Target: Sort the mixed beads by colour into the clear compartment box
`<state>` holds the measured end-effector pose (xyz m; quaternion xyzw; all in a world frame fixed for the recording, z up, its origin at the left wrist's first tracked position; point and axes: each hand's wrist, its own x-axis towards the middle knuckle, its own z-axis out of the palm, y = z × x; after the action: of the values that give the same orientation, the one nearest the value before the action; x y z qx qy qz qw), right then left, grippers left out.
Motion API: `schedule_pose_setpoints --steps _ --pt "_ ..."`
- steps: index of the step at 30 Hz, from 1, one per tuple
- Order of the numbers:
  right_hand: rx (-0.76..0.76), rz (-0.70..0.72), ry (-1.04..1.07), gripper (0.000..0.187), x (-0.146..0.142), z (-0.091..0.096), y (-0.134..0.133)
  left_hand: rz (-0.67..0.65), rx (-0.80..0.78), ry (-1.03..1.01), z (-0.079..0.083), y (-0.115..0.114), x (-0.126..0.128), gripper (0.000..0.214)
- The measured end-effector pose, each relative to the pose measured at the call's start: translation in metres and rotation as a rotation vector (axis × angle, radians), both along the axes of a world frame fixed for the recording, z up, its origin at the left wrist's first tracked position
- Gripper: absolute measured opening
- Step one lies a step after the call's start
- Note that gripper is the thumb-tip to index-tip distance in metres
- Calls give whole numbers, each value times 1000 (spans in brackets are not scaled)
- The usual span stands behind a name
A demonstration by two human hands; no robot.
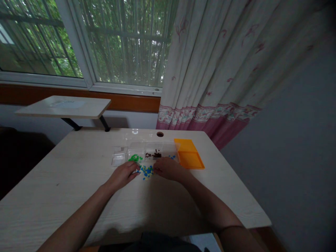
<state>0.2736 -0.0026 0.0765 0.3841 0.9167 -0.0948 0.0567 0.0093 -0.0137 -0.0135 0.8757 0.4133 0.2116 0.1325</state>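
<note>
My left grip (124, 175) sits slightly parted at nine o'clock of the small blue-and-yellow pile (147, 170), my right grip (166, 168) curled at three; from here I can't tell whether either pinches anything. Clear plastic tray (167, 150) at twelve, wood-grained counter (65, 168) beneath.

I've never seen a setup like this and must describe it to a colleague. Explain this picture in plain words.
There is no machine here: you see a person's bare left hand and right hand, through a camera worn on the head that looks forward and down. On the pale table, loose blue and yellow pieces lie between the hands. Beyond are clear plastic compartments with green pieces and dark brown pieces; an orange case lies to their right. Whether the fingers hold anything is too small to tell.
</note>
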Motion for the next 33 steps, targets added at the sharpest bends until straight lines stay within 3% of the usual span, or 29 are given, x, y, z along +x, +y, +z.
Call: schedule_pose_setpoints --steps 23,29,33 --pt "40 15 12 26 1 0 -2 41 2 38 -1 1 5 28" --pt "34 20 14 23 -3 4 -4 106 -184 -213 12 -6 10 31" --pt "10 80 181 24 -11 6 -9 104 -370 -447 9 -8 13 35"
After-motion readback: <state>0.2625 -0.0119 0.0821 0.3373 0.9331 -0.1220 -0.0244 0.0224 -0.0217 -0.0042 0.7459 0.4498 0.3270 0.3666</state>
